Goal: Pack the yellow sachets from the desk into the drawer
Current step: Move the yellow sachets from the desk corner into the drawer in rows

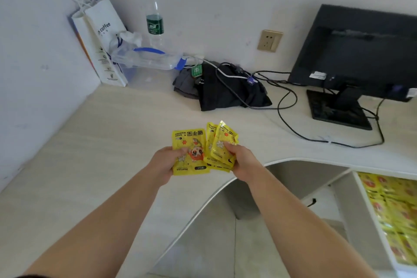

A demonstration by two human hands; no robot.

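- Head view: our left hand (165,162) grasps one yellow sachet (189,153) above the desk (90,142) front edge.
- Our right hand (242,161) grasps several sachets (222,142).
- Dark cloth (230,88) and cables (284,106) lie behind, near the desk's back edge.

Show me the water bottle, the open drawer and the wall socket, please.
water bottle (155,26): head view, on its green label.
open drawer (365,216): head view, on its white front rim.
wall socket (269,40): head view, on its faceplate.

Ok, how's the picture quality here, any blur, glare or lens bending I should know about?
Head view: soft, even daylight with faint shadows; the wide-angle lens bows the desk edge and tilts the monitor; the sachets in the drawer at the right edge are smeared; the print on the sachet in the left hand stays readable.
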